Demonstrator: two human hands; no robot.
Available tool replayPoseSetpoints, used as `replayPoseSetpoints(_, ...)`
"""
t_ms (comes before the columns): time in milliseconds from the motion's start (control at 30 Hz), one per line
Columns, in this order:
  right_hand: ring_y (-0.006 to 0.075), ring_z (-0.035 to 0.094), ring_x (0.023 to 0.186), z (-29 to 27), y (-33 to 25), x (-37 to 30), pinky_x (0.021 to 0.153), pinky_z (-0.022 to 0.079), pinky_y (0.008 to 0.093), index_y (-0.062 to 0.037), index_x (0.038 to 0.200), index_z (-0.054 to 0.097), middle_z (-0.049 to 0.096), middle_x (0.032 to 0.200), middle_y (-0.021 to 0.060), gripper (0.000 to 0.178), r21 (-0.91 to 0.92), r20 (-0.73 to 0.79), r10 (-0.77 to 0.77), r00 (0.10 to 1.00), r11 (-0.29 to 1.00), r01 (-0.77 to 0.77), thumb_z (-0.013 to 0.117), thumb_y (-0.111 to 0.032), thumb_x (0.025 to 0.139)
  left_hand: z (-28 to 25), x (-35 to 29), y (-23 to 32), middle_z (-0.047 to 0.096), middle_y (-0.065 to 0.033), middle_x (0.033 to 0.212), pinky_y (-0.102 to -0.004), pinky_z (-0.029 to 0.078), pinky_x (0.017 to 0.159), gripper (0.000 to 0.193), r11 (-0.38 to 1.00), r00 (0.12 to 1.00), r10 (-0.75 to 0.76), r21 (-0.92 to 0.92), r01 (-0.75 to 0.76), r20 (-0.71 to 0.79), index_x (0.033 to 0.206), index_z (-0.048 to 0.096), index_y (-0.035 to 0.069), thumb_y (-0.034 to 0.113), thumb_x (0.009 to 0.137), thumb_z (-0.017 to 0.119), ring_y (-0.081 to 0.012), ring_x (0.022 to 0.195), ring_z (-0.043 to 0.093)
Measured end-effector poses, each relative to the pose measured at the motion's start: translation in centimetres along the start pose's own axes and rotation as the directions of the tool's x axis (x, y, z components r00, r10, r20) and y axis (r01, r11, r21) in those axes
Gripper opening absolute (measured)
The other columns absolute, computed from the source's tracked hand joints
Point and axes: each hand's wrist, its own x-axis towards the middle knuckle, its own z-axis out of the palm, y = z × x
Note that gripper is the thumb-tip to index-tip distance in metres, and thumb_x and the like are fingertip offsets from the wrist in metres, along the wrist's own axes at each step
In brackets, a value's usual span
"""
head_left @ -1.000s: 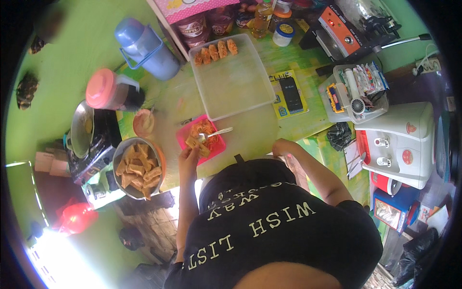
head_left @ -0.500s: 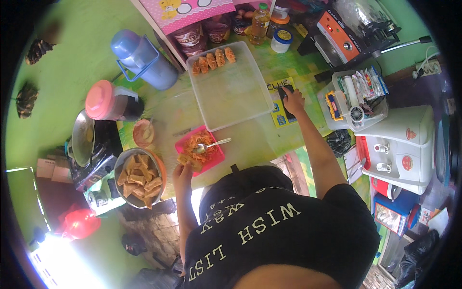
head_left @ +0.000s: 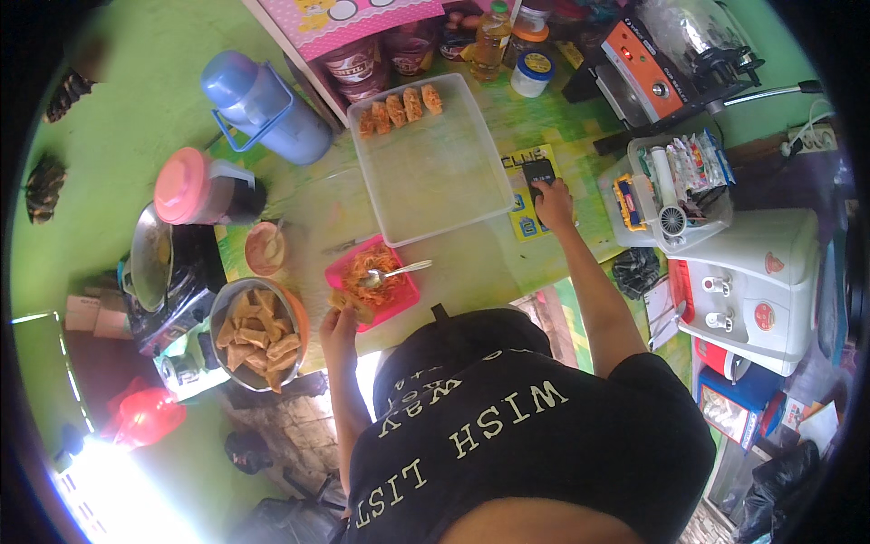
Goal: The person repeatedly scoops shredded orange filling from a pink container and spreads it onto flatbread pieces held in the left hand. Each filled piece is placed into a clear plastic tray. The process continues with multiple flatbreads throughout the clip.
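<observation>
My left hand [head_left: 338,331] pinches a piece of fried tofu [head_left: 349,306] at the near left edge of a pink square bowl [head_left: 403,308]. Orange shredded vegetable filling [head_left: 385,288] lies in that bowl, with a metal spoon [head_left: 408,268] resting across it. My right hand [head_left: 553,207] is over the lower end of a black phone [head_left: 538,170], its fingers touching the phone. A yellow printed sheet or booklet [head_left: 530,227] lies beneath the phone. Several filled tofu pieces [head_left: 412,103] stand in a row at the far end of a clear plastic tray [head_left: 435,181].
At the left, a metal bowl [head_left: 305,340] holds plain fried tofu; a small pink bowl [head_left: 265,249], a pink-lidded jug [head_left: 213,188] and a blue flask [head_left: 281,113] stand nearby. Farther right are a clear box of packets [head_left: 625,231], a sealing machine [head_left: 634,72] and a water dispenser [head_left: 752,281].
My right hand has drawn back toward me on the phone, uncovering its upper part, where the screen now shows. My left hand still holds the tofu at the bowl, shifted only slightly.
</observation>
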Motion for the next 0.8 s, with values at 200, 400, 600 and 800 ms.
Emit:
replayPoseSetpoints(200, 0.0333, 0.049, 0.088, -0.9, 1.0, -1.8, 0.075, 0.043, 0.0411, -0.0166, 0.099, 0.06, 0.048, 0.09, 0.0143, 0.029, 0.192, -0.165, 0.042, 0.985, 0.981, -0.01, 0.057, -0.01, 0.071, 1.3, 0.5, 0.8, 0.054, 0.0021, 0.076, -0.0163, 0.032, 0.054, 0.02, 0.999, 0.999, 0.027, -0.036, -0.026, 0.025, 0.095, 0.057, -0.002, 0.015, 0.086, 0.054, -0.0024, 0.062, 0.042)
replayPoseSetpoints(400, 0.0319, 0.049, 0.091, -1.2, 2.4, -2.5, 0.075, 0.043, 0.042, -0.0184, 0.103, 0.058, 0.046, 0.093, 0.0127, 0.032, 0.128, -0.131, 0.019, 0.991, 0.992, -0.002, 0.056, -0.01, 0.072, 1.9, 0.6, -0.1, 0.048, 0.0053, 0.068, -0.0163, 0.027, 0.048, 0.016, 1.0, 0.999, 0.024, -0.019, -0.023, 0.023, 0.087, 0.056, 0.002, 0.017, 0.087, 0.052, -0.0011, 0.056, 0.037)
replayPoseSetpoints(600, 0.0302, 0.048, 0.083, -1.2, 1.8, -3.3, 0.071, 0.042, 0.0419, -0.0187, 0.106, 0.057, 0.045, 0.086, 0.0117, 0.036, 0.098, -0.161, 0.007, 0.987, 0.995, 0.009, 0.053, -0.009, 0.072, 1.2, 0.3, -1.0, 0.052, 0.0042, 0.073, -0.0172, 0.03, 0.051, 0.018, 0.999, 0.998, 0.041, 0.007, -0.041, 0.047, 0.09, 0.056, 0.0, 0.017, 0.087, 0.052, -0.002, 0.06, 0.041)
replayPoseSetpoints(800, 0.0289, 0.046, 0.085, -0.8, 1.5, -3.5, 0.072, 0.039, 0.0422, -0.0215, 0.109, 0.057, 0.043, 0.088, 0.0108, 0.038, 0.068, -0.208, -0.002, 0.978, 0.998, 0.016, 0.053, -0.01, 0.073, 1.7, -0.1, -0.1, 0.051, 0.0044, 0.072, -0.0176, 0.031, 0.052, 0.018, 0.997, 0.996, 0.081, 0.018, -0.081, 0.029, 0.089, 0.057, 0.001, 0.018, 0.087, 0.052, -0.0018, 0.06, 0.04)
